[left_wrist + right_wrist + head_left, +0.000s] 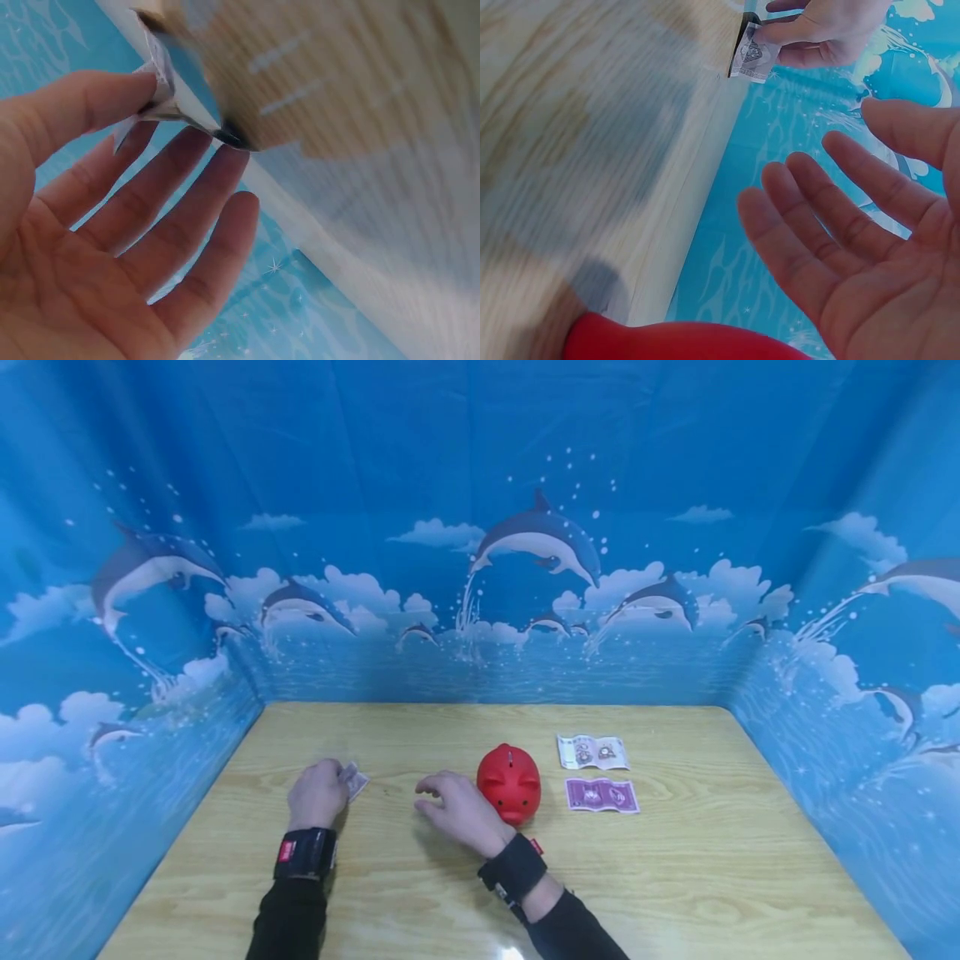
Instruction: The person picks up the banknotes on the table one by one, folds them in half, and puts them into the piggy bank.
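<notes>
At the left of the table my left hand (318, 795) pinches a small greyish banknote (354, 781) between thumb and fingertips. The left wrist view shows that note (163, 111) creased and folded at the thumb tip, its lower edge by the tabletop. My right hand (462, 814) is held over the middle of the table with its fingers loosely spread and holding nothing. Just right of it sits a red piggy bank (509, 781), with a slot on its back and its snout toward me. Part of the red bank (682, 341) also shows at the bottom of the right wrist view.
Right of the piggy bank lie two creased banknotes, a pale one (592, 752) at the back and a purple one (602, 795) in front. The wooden table (712, 868) is enclosed by a blue dolphin-print curtain (420, 452) at the back and sides.
</notes>
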A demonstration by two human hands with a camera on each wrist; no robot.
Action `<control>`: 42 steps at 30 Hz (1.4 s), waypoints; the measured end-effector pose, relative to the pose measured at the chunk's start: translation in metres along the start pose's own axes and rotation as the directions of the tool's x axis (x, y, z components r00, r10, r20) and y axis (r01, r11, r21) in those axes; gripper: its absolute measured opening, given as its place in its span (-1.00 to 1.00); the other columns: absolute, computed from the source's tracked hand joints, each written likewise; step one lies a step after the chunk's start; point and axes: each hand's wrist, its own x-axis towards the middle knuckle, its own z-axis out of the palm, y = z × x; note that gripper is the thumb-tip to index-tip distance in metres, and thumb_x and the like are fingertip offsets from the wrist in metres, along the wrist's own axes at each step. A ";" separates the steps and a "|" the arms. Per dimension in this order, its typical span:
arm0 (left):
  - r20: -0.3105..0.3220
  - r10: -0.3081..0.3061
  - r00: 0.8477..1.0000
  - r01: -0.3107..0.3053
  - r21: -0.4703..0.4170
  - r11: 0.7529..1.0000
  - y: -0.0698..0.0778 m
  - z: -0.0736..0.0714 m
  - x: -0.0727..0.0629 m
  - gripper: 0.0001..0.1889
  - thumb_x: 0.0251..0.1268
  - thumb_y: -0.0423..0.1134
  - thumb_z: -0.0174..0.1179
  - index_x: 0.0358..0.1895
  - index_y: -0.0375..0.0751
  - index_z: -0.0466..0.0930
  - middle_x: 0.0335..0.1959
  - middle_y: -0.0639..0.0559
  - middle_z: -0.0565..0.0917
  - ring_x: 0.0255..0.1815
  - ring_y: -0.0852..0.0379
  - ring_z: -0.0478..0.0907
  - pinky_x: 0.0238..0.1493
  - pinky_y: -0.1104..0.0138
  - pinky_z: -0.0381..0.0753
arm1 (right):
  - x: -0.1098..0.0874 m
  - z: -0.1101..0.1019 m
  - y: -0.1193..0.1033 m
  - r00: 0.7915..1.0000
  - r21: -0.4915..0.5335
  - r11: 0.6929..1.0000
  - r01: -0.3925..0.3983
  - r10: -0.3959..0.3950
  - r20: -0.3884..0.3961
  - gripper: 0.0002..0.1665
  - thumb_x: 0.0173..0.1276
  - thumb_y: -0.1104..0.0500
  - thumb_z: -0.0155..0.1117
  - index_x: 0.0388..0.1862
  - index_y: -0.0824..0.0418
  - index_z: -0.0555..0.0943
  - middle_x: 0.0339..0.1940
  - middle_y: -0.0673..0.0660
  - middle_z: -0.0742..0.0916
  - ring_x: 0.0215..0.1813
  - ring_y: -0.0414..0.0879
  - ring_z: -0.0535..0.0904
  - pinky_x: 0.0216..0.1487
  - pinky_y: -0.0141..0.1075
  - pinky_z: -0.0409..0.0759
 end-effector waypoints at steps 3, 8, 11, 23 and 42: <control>-0.046 0.013 0.999 -0.014 -0.017 1.000 0.001 0.002 -0.001 -0.83 0.26 -0.27 0.18 -0.23 -0.31 0.66 -0.31 -0.28 0.69 -0.34 -0.15 0.61 -0.39 0.02 0.51 | 0.000 0.000 0.001 1.000 0.001 1.000 0.012 -0.012 -0.005 -0.61 0.39 0.07 0.28 0.14 0.17 0.64 0.04 0.04 0.72 0.03 -0.11 0.64 0.00 -0.36 0.62; -0.139 0.037 0.990 -0.043 -0.042 0.998 0.003 0.004 -0.001 -0.81 0.36 -0.25 0.15 -0.30 -0.31 0.65 -0.38 -0.26 0.70 -0.38 -0.15 0.63 -0.44 0.05 0.50 | -0.002 -0.001 0.003 1.000 0.028 1.000 0.013 -0.013 -0.005 -0.59 0.39 0.08 0.29 0.16 0.20 0.62 0.05 0.08 0.72 0.03 -0.06 0.65 -0.02 -0.37 0.62; -0.178 0.052 0.983 -0.060 -0.043 0.997 0.006 0.004 -0.001 -0.79 0.39 -0.20 0.16 -0.30 -0.28 0.66 -0.39 -0.24 0.71 -0.38 -0.16 0.63 -0.46 0.07 0.49 | -0.002 -0.002 0.003 1.000 0.044 0.999 0.000 0.000 -0.002 -0.57 0.38 0.09 0.29 0.17 0.21 0.62 0.06 0.11 0.72 0.01 -0.09 0.65 -0.02 -0.37 0.63; -0.095 0.256 0.962 -0.271 -0.428 0.862 0.045 0.000 -0.006 -0.78 0.31 -0.32 0.24 -0.03 -0.31 0.66 -0.20 -0.22 0.75 -0.20 -0.09 0.70 -0.21 0.17 0.67 | 0.000 -0.004 0.000 0.988 0.231 0.973 -0.006 0.041 -0.148 -0.22 0.40 0.13 0.27 0.50 0.29 0.22 0.24 0.24 0.60 -0.03 -0.13 0.70 -0.09 -0.44 0.65; 0.001 0.335 0.942 -0.220 -0.753 0.620 0.082 0.004 -0.018 -0.71 0.24 -0.34 0.31 -0.03 -0.44 0.59 -0.12 -0.34 0.72 -0.14 -0.12 0.73 -0.17 0.26 0.73 | 0.002 -0.012 -0.004 0.952 0.449 0.894 -0.002 0.139 -0.274 -0.42 0.45 0.14 0.20 0.38 0.28 0.36 0.09 0.22 0.66 -0.07 0.00 0.69 -0.21 -0.31 0.72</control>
